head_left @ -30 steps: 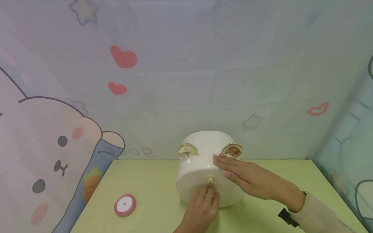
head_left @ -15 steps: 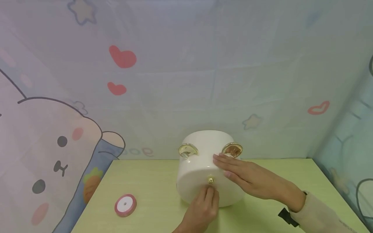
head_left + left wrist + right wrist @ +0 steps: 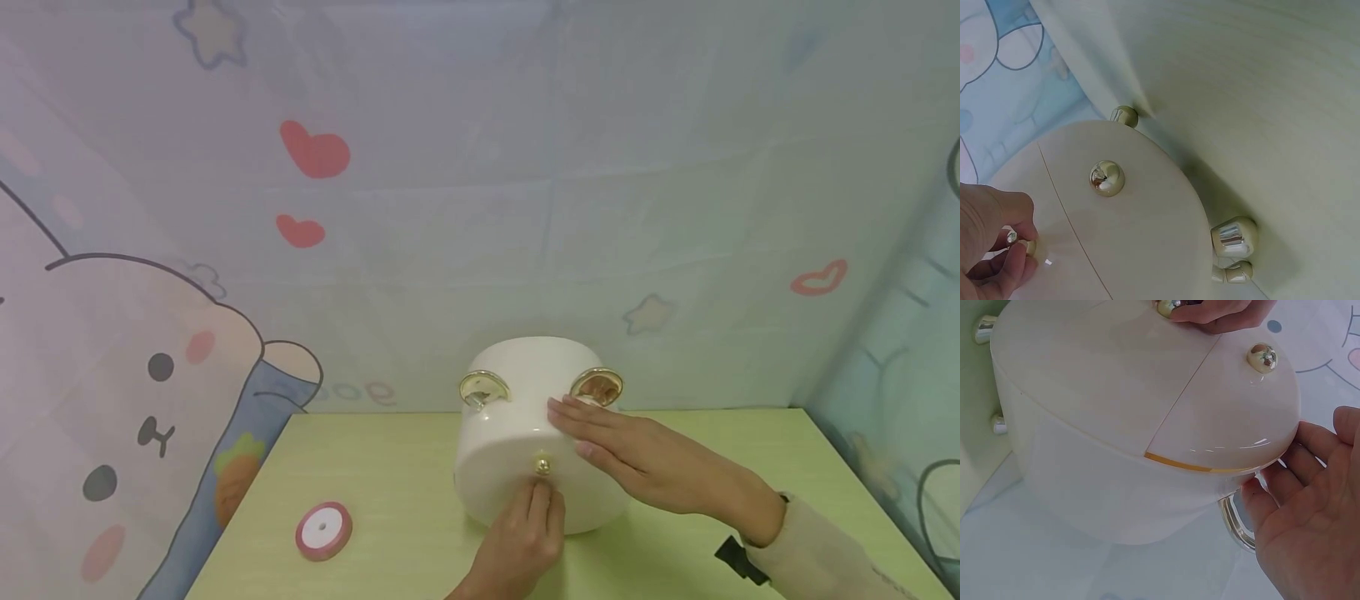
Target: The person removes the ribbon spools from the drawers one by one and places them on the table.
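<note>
A glossy white rounded box (image 3: 517, 492) with gold ear-shaped pieces stands on the table, its front split into panels by thin seams. My left hand (image 3: 521, 537) pinches a gold knob (image 3: 1166, 306) on the front with thumb and fingers. Above it is an uncovered upper knob (image 3: 542, 465); the left wrist view shows a lower knob (image 3: 1107, 178) nearer the gold feet (image 3: 1235, 237). My right hand (image 3: 648, 462) rests on the box's top right, fingers extended, beside the right gold ear (image 3: 597, 386). A gold-coloured strip (image 3: 1179, 464) shows along the upper panel's edge.
A pink-rimmed spool with a white face (image 3: 322, 531) lies on the light green table (image 3: 397, 467) to the left of the box. Close behind the table hangs a printed cloth (image 3: 420, 250) with hearts and a cartoon animal. A black strap end (image 3: 741, 560) hangs at the right wrist.
Both hands keep their places on the box. The left hand's fingers have closed slightly together below the upper knob; the box and spool stay where they were.
</note>
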The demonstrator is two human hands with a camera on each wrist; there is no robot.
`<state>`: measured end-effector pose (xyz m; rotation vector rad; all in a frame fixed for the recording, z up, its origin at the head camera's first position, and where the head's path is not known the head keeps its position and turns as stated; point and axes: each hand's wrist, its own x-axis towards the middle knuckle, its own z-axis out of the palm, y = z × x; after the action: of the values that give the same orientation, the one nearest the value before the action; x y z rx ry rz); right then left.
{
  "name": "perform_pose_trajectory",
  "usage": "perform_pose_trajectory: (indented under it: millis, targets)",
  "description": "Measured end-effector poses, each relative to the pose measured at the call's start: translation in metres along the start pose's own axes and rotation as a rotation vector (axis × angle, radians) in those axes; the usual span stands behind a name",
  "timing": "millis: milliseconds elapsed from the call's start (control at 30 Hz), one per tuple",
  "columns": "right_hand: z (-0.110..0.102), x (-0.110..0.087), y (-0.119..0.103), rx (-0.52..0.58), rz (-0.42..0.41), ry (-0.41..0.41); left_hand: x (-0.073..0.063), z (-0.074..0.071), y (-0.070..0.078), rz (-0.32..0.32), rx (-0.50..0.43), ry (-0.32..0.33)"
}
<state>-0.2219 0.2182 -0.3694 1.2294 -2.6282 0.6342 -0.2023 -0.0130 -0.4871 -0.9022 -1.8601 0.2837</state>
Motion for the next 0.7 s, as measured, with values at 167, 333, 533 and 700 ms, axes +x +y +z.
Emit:
perform_pose_trajectory:
  millis: [167, 333, 533, 700]
  targets:
    - [-0.0006, 0.0003, -0.0008, 0.011, 0.004, -0.004, -0.0002, 0.0000, 0.0007, -0.002, 0.006, -0.009]
    - [-0.0004, -0.0001, -0.0004, 0.026, 0.009, -0.011, 0.0005, -0.0008, 0.0013, -0.014, 0.006, -0.004]
    - [-0.0011, 0.0008, -0.0005, 0.026, 0.012, -0.018, 0.0007, -0.0028, 0.0012, -0.018, 0.003, 0.002]
    - [-0.0017, 0.0005, -0.0005, 0.028, 0.022, -0.026, -0.0001, -0.0029, 0.0021, -0.020, -0.006, 0.016]
